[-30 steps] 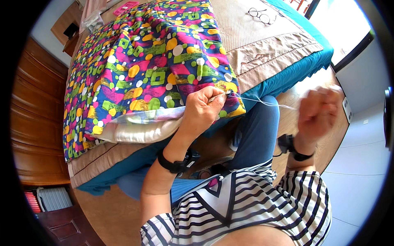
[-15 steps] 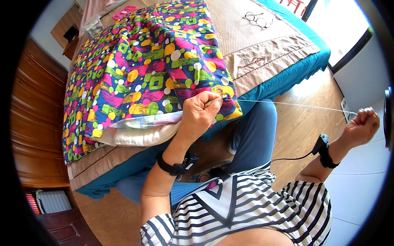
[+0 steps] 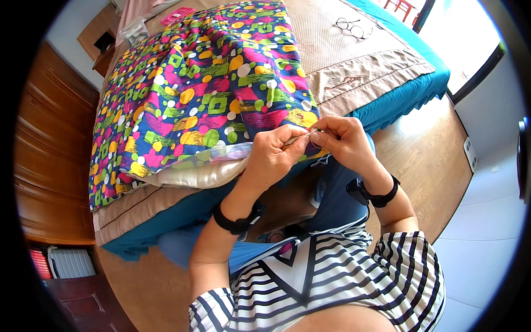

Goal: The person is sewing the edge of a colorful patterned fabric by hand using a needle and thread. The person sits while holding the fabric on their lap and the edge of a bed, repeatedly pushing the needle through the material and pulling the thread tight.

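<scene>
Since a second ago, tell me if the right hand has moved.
Yes. The right hand came back left from over the wooden floor to the colourful quilt's edge, meeting the left hand.

We cannot make out the needle between our left hand and right hand; the red chair is cut off at the frame's top.

You have a multicoloured patterned fabric spread flat over the bed, covered in green squares, yellow ovals and white dots on purple and pink. Its near corner is pinched up at the bed's edge, over a white pillow.
</scene>
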The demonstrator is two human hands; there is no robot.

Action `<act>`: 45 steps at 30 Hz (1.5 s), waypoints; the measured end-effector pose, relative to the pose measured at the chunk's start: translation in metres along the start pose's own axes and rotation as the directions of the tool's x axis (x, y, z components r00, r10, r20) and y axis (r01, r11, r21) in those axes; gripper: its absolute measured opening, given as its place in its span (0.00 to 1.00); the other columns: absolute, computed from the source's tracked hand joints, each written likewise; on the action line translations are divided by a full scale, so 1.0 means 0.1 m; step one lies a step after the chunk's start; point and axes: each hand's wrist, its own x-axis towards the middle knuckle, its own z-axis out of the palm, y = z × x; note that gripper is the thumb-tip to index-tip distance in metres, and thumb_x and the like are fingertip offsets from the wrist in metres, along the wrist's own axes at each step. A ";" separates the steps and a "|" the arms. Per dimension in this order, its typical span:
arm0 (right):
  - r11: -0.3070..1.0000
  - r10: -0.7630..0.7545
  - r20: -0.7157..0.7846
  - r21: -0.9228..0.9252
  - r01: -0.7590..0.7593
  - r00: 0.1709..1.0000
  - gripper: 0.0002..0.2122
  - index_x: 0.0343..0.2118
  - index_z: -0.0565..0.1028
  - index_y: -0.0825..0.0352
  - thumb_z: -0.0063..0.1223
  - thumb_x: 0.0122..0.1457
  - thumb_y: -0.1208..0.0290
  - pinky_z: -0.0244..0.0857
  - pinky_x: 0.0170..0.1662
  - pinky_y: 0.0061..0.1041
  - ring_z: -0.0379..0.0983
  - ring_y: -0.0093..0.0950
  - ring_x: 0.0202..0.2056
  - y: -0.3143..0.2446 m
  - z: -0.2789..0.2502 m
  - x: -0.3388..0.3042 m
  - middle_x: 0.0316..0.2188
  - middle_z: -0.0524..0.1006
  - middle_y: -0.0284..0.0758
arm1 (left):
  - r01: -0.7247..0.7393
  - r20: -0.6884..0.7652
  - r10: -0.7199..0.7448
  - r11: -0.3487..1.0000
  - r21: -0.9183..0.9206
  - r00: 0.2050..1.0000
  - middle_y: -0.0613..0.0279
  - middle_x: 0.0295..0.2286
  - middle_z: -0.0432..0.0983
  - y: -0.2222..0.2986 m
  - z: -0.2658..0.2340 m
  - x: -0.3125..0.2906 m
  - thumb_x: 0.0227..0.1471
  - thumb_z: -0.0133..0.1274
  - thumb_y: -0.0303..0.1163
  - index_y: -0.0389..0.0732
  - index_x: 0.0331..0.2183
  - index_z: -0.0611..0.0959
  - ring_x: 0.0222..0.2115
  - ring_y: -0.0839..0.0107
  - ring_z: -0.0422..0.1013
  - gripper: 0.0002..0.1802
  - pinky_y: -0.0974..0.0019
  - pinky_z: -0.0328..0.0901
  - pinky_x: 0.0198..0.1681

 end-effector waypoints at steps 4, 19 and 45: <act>0.966 -0.040 -0.143 0.246 0.074 0.989 0.06 0.32 0.79 0.72 0.60 0.59 0.74 0.62 0.28 0.13 0.67 0.11 0.25 0.17 0.06 -0.06 0.22 0.76 0.27 | -0.026 -0.007 0.027 0.995 0.093 1.000 0.67 0.20 0.76 0.04 -0.02 -0.02 0.55 0.59 0.28 0.32 0.35 0.83 0.21 0.85 0.66 0.09 0.76 0.63 0.24; 0.969 -0.191 -0.309 -0.213 0.128 0.932 0.03 0.36 0.68 0.71 0.43 0.62 0.83 0.65 0.33 0.29 0.70 0.41 0.27 0.12 -0.03 -0.14 0.28 0.70 0.42 | -0.009 -0.115 0.023 0.993 0.114 0.993 0.74 0.17 0.69 -0.03 0.03 0.03 0.56 0.57 0.27 0.33 0.31 0.83 0.19 0.88 0.61 0.06 0.79 0.57 0.21; 0.661 -0.584 -0.068 -0.617 0.426 0.809 0.11 0.35 0.83 0.59 0.63 0.47 0.79 0.54 0.48 0.33 0.67 0.27 0.29 0.07 -0.04 -0.05 0.22 0.71 0.28 | -0.074 -0.080 0.089 0.982 0.172 0.993 0.71 0.18 0.72 -0.03 0.03 0.04 0.55 0.57 0.26 0.32 0.31 0.82 0.20 0.86 0.64 0.06 0.78 0.59 0.22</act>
